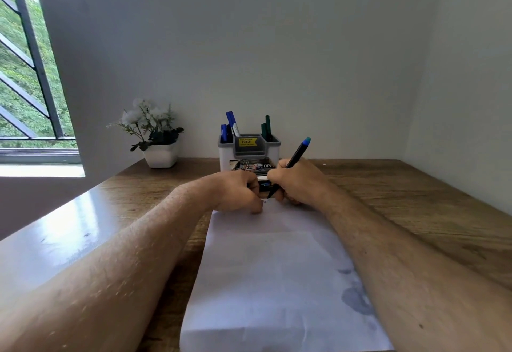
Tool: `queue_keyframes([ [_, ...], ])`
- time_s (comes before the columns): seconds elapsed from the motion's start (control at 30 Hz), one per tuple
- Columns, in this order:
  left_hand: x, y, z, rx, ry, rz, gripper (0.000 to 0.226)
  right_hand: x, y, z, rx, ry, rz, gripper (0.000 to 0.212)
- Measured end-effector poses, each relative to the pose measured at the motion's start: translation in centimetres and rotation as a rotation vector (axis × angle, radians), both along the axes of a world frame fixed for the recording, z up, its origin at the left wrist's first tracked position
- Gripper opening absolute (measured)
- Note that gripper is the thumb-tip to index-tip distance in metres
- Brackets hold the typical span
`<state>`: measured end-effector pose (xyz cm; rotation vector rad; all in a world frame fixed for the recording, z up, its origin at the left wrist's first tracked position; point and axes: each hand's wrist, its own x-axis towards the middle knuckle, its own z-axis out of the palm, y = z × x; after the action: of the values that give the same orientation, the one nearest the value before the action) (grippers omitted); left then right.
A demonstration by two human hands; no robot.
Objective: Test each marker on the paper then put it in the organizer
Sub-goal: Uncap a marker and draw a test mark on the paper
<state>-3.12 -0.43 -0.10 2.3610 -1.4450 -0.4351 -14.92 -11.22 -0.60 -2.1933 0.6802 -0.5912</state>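
My right hand (pixel 297 181) grips a dark marker (pixel 296 156) with a blue end cap, its tip down at the far edge of the white paper (pixel 273 277). My left hand (pixel 239 192) rests curled on the paper's far left corner, fingers closed; whether it holds a cap is hidden. Just behind both hands stands the white and grey organizer (pixel 249 151). It holds blue markers (pixel 230 126) on its left and dark green markers (pixel 266 128) on its right. A small marker pack (pixel 264 184) lies between my hands, mostly hidden.
A white pot of white flowers (pixel 155 137) stands at the back left of the wooden desk (pixel 415 199). A window (pixel 25 74) is at far left. Walls close in behind and to the right. Faint grey stains mark the paper's right side.
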Motion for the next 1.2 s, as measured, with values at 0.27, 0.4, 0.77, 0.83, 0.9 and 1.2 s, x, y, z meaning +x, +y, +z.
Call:
queue_keyframes([
  [0.27, 0.4, -0.1, 0.2, -0.375, 0.038, 0.116, 0.026, -0.1, -0.4, 0.9, 0.258, -0.396, 0.001, 0.018],
  [0.4, 0.7, -0.8, 0.0, -0.589, 0.290, 0.220, 0.029, -0.2, -0.3, 1.1, 0.303, -0.491, 0.039, 0.019],
  [0.77, 1.3, -0.3, 0.0, -0.940, 0.528, 0.358, 0.012, -0.4, -0.2, 1.4, 0.437, -0.654, 0.066, 0.013],
  [0.83, 1.5, -0.4, 0.0, -0.991, 0.701, 0.416, 0.012, -0.5, -0.1, 1.4, 0.486, -0.668, 0.095, 0.017],
  [0.9, 1.7, -0.5, 0.0, -1.032, 0.863, 0.478, 0.014, -0.6, 0.0, 1.4, 0.501, -0.674, 0.110, 0.019],
  [1.2, 1.5, -0.3, 0.5, -1.113, 1.069, 0.544, 0.024, -0.5, -0.1, 1.4, 0.482, -0.664, 0.110, 0.019],
])
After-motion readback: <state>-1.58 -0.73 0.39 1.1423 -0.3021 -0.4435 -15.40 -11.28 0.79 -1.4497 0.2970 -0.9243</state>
